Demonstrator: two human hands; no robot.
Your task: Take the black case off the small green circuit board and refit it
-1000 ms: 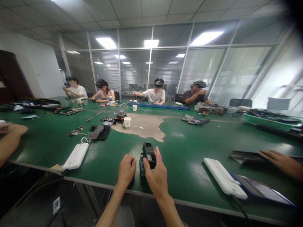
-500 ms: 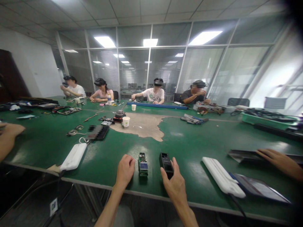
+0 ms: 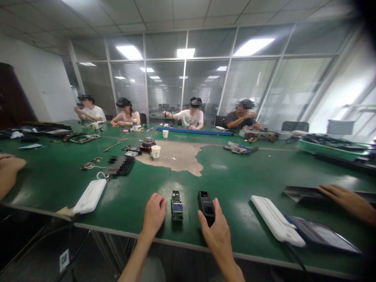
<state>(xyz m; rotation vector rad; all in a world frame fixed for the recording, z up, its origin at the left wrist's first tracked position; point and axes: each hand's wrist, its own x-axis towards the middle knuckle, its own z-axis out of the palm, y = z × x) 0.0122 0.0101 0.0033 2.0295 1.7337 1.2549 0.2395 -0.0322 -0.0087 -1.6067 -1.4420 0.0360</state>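
Note:
A green circuit board module (image 3: 177, 206) with a small bluish screen stands on the table between my two hands. To its right lies a black plastic housing (image 3: 206, 206) with cutouts in its top face. My right hand (image 3: 216, 231) grips the near end of this housing, thumb on the left and fingers on the right. Left of the module, my left hand (image 3: 155, 211) rests on the tabletop, curled closed and not touching the board. Its fingertips are turned away, so whatever it may hold is hidden.
White power banks (image 3: 89, 196) lie on either side on the green table (image 3: 235, 172). Another person's hand (image 3: 346, 201) rests on a dark metal piece at right; one more (image 3: 10, 172) shows at left. A paper cup (image 3: 155, 151) stands ahead. Several people sit across.
My right hand has lifted the black housing off the circuit board module and set it down to the right. The module now stands uncovered. My left hand stays in place.

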